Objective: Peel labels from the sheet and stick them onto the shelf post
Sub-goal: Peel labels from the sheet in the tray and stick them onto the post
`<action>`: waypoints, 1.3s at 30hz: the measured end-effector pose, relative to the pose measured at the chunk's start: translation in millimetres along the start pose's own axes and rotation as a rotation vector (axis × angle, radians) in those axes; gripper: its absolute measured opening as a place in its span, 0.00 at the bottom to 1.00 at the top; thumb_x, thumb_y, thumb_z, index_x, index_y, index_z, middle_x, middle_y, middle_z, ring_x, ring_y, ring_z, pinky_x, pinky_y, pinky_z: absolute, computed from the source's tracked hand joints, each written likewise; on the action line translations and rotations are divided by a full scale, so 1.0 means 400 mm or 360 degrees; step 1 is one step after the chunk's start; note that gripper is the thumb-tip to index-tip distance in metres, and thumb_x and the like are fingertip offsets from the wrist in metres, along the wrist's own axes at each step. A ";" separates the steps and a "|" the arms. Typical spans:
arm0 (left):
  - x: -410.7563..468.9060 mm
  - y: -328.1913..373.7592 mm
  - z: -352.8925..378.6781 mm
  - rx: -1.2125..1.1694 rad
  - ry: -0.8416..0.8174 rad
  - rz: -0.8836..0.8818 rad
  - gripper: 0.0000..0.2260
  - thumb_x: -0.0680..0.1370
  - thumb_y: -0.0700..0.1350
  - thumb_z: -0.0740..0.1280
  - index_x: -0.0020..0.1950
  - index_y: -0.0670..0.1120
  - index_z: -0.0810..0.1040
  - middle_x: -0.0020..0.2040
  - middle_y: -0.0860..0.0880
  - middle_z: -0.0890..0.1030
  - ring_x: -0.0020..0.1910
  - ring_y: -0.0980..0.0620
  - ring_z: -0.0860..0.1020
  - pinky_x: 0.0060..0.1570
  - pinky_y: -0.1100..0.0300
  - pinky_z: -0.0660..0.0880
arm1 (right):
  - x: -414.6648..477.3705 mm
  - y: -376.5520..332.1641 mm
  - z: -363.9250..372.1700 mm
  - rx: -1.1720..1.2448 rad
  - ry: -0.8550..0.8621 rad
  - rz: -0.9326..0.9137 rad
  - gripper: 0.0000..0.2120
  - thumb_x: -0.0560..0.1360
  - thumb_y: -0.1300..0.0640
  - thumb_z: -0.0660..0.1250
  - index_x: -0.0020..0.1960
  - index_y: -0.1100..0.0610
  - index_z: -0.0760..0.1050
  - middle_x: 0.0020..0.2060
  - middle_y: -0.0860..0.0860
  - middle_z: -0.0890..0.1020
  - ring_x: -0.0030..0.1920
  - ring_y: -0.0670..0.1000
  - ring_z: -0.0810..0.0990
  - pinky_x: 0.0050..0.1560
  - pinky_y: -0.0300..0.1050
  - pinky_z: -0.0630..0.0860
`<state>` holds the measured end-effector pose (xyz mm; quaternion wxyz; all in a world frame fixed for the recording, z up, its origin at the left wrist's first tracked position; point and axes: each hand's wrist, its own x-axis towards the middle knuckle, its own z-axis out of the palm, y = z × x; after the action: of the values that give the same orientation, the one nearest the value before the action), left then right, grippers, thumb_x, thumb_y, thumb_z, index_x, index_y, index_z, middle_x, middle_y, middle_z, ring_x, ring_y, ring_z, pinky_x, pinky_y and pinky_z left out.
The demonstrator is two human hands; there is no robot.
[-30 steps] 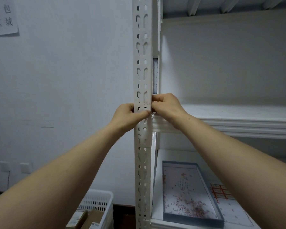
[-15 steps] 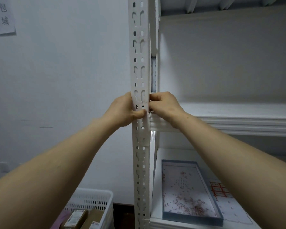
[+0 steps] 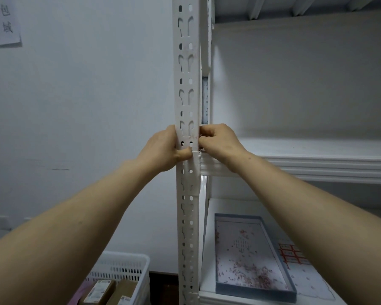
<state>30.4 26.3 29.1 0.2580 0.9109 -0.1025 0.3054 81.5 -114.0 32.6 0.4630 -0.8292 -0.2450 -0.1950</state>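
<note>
The white perforated shelf post runs up the middle of the view. A white label lies on its front, just under my hands. My left hand grips the post from the left, its thumb pressing the label's top edge. My right hand has curled fingers and pinches the label at the post's right edge. The label sheet with red-bordered labels lies on the lower shelf at the right.
A grey-rimmed tray holding small reddish scraps sits on the lower shelf beside the sheet. The middle shelf's edge juts out to the right of my hands. A white basket with cardboard boxes stands on the floor left of the post.
My left hand has slid slightly up and further round the post's left side, thumb still on the front. The right hand stays at the post's right edge.
</note>
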 end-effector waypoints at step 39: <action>-0.054 -0.044 0.037 -0.1063 -0.0260 -0.0272 0.17 0.72 0.38 0.73 0.60 0.44 0.78 0.51 0.48 0.83 0.47 0.54 0.81 0.50 0.64 0.78 | -0.074 -0.063 -0.016 -0.0034 -0.0028 0.0004 0.16 0.65 0.59 0.68 0.53 0.54 0.78 0.45 0.49 0.84 0.48 0.51 0.82 0.55 0.54 0.78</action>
<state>26.9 33.6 -1.2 0.5572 0.8029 -0.1403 0.1584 42.2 -115.0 36.5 0.4523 -0.8361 -0.2458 -0.1897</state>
